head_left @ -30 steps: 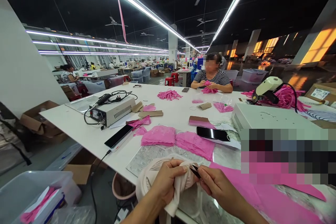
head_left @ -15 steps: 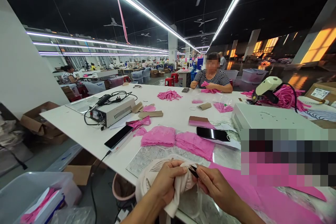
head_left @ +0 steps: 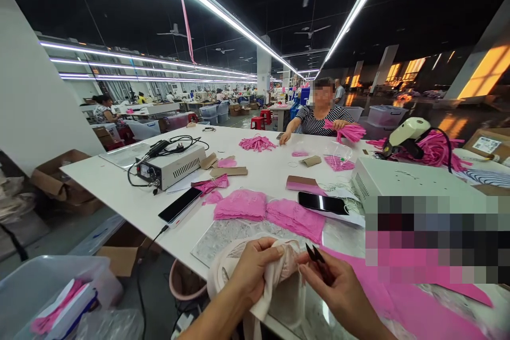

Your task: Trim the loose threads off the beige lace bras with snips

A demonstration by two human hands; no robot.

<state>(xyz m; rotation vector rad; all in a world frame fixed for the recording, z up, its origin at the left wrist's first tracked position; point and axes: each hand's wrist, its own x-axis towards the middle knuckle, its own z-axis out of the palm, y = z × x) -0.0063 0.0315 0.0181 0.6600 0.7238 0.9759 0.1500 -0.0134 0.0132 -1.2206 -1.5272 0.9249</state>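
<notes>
My left hand (head_left: 253, 271) is closed on a pale cream garment (head_left: 290, 261) with soft, lace-like fabric, bunched up above the table's near edge. A strip of it hangs below my fingers, and its folds spread to the left behind my wrist. My right hand (head_left: 337, 289) is wrapped round small black thread snips (head_left: 316, 256), whose pointed blades stick up, slightly apart and clear of the fabric. Its thumb and forefinger meet at the garment's right edge; a thread between them is too fine to make out. Two stacks of pink lace pieces (head_left: 239, 206) lie just beyond my hands.
A phone (head_left: 323, 203) and a dark tablet-like device (head_left: 180, 206) lie on the white table (head_left: 131, 207). Boxy machines stand left (head_left: 181, 167) and right (head_left: 414, 178). Pink fabric (head_left: 398, 297) covers the near right. Across the table sits a co-worker (head_left: 324, 117) holding pink strips.
The snips have drawn back from the garment and now point upward, as my right fingertips come to its edge. My left hand keeps its hold. The co-worker has lifted pink strips and reached one hand forward.
</notes>
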